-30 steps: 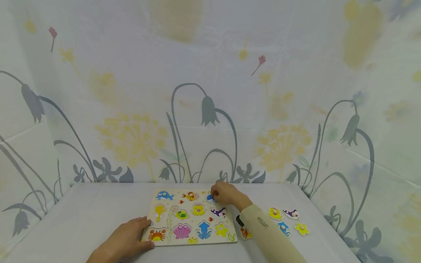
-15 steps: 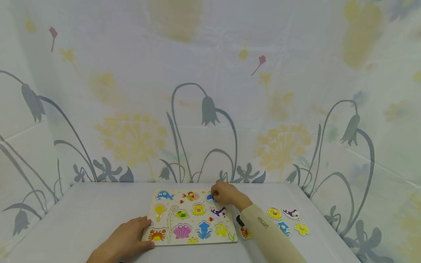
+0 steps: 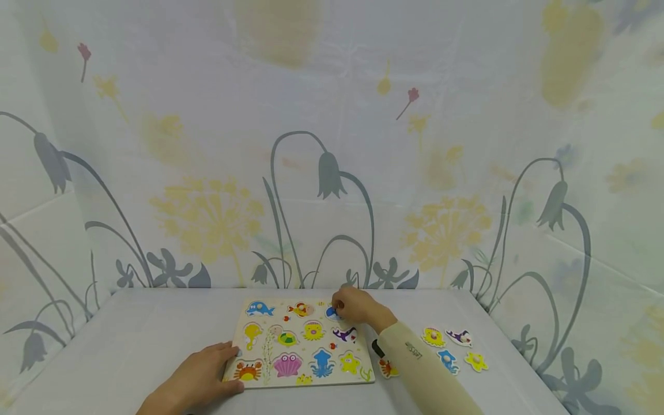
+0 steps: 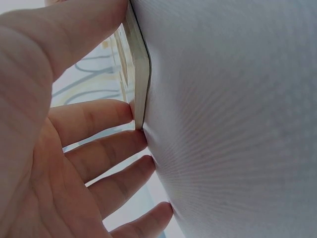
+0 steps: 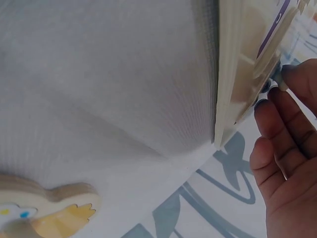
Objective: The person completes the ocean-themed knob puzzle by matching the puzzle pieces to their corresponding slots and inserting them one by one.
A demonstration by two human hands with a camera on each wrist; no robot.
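Observation:
A wooden peg puzzle board (image 3: 290,385) with sea animal pictures lies on the white cloth. My right hand (image 3: 355,305) is at its far right corner, where thumb and fingertips pinch the knob of a blue puzzle piece (image 3: 332,313). The hand covers part of that piece. In the right wrist view, the right hand's fingers (image 5: 292,146) are bent toward the board's face. At the near left corner rests my left hand (image 3: 202,374), its thumb on the near side and its index finger touching the left edge. In the left wrist view, the other fingers (image 4: 111,153) spread loosely onto the cloth.
Right of the board lie loose pieces: a yellow octopus (image 3: 433,336), a purple piece (image 3: 459,338), a blue piece (image 3: 448,361) and a yellow starfish (image 3: 475,361). The right sleeve (image 3: 415,363) partly hides a crab piece (image 3: 388,368). A flowered curtain (image 3: 332,144) hangs behind.
Almost nothing differs. My right hand stays at the blue puzzle piece with only a very slight shift, and my left hand keeps its place on the board's corner.

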